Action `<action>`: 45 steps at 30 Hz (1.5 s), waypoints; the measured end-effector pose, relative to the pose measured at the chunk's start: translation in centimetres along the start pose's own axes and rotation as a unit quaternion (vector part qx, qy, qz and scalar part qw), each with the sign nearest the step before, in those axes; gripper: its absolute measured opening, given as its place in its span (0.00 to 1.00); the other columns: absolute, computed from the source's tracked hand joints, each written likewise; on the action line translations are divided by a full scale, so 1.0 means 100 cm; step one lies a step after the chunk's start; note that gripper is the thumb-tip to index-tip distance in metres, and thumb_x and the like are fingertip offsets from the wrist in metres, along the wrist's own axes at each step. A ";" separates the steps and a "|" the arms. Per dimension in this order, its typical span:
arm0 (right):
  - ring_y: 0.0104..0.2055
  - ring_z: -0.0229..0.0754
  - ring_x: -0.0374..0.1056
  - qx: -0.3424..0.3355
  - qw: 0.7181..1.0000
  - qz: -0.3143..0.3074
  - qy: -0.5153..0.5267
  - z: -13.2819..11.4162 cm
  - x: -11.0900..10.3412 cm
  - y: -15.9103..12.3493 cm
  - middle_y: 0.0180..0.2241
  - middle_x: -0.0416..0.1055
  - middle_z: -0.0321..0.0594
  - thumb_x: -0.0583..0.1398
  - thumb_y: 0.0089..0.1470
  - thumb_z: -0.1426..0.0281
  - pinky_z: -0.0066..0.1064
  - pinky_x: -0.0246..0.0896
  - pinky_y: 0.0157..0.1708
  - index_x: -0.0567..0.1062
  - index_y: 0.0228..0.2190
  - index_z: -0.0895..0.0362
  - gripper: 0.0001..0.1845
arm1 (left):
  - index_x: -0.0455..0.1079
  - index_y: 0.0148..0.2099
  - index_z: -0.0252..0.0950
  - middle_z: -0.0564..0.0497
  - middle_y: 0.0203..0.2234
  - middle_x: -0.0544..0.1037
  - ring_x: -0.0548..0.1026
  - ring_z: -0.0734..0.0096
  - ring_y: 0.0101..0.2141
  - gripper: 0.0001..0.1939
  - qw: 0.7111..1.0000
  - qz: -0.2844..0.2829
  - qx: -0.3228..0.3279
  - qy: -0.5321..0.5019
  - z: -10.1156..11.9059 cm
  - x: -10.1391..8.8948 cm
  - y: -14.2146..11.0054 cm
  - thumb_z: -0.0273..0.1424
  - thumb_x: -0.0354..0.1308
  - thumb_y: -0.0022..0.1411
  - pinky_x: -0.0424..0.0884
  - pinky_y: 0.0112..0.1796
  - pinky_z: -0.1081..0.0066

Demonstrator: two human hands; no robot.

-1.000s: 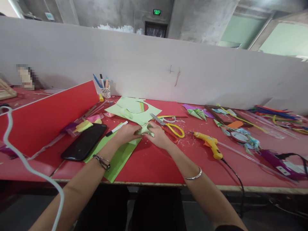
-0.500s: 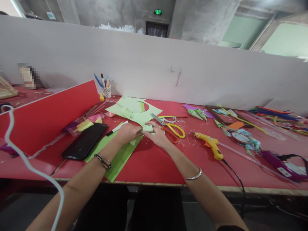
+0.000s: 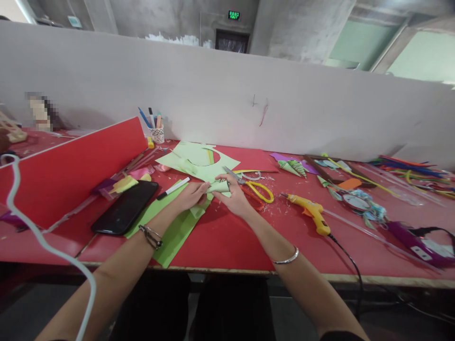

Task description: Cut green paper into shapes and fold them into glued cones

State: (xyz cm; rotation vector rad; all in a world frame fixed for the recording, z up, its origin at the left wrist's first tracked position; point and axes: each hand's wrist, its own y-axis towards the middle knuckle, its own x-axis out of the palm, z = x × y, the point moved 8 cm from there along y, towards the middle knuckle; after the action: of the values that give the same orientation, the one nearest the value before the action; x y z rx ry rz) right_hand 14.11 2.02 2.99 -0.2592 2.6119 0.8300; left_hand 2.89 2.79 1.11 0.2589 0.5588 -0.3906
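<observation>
Two bare hands meet on one rolled piece of pale green paper (image 3: 221,187), held just above the worktop. Left hand (image 3: 192,196): fingertips drawn together, pinching the narrower end. Right hand (image 3: 236,197): thumb and fingers half curled around the wider end. Progress, as judged: the curl into a cone appears largely formed; no fastening is visible, and whether the seam is glued cannot be told.

Just below the hands, a loose pale scrap (image 3: 196,211) lies on a brighter green sheet (image 3: 175,240); a marker (image 3: 173,188) lies at its far end, a black phone (image 3: 125,208) to its left. Beyond the hands, a pale green sheet (image 3: 206,173) shows a large rounded cut-out. Scissors (image 3: 243,182) lie unheld beside the right hand. Further right, a yellow glue gun (image 3: 311,210) rests unheld on the red tabletop (image 3: 231,248). Two striped green cones (image 3: 293,167) lie farther off, apparently already shaped
</observation>
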 end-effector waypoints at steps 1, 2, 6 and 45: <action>0.47 0.42 0.58 -0.001 1.000 -0.002 0.000 0.000 0.000 0.000 0.43 0.62 0.40 0.59 0.46 0.69 0.37 0.53 0.48 0.67 0.35 0.53 0.11 | 0.56 0.17 0.34 0.55 0.08 0.60 0.58 0.81 0.12 0.28 1.000 0.005 -0.004 0.004 -0.001 -0.001 0.001 0.44 0.35 0.62 0.57 0.19 0.77; 0.47 0.43 0.58 0.001 1.000 -0.005 0.001 0.000 0.000 0.000 0.43 0.61 0.40 0.59 0.46 0.69 0.37 0.54 0.47 0.67 0.35 0.53 0.11 | 0.55 0.17 0.34 0.56 0.08 0.59 0.56 0.81 0.12 0.27 1.000 0.006 -0.007 0.002 -0.002 0.000 0.001 0.44 0.36 0.62 0.55 0.18 0.77; 0.47 0.42 0.58 0.010 0.999 -0.033 0.004 0.000 0.005 -0.002 0.43 0.61 0.40 0.58 0.46 0.70 0.35 0.55 0.45 0.67 0.35 0.54 0.10 | 0.57 0.22 0.34 0.59 0.10 0.55 0.52 0.82 0.13 0.22 0.999 0.006 -0.021 -0.040 -0.003 0.001 0.003 0.44 0.40 0.60 0.50 0.16 0.77; 0.42 0.40 0.61 0.008 0.999 0.042 0.002 0.008 -0.006 0.001 0.40 0.61 0.38 0.57 0.47 0.66 0.34 0.56 0.45 0.68 0.29 0.54 0.06 | 0.63 0.23 0.32 0.58 0.08 0.57 0.53 0.81 0.12 0.27 0.994 -0.009 -0.030 -0.104 -0.005 0.008 0.005 0.45 0.36 0.61 0.52 0.19 0.76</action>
State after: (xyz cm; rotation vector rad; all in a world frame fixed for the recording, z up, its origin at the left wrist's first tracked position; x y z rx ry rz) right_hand 14.92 2.57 2.71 -0.1467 2.6477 0.8375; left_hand 3.50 3.19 0.37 0.1532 0.3676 -0.4124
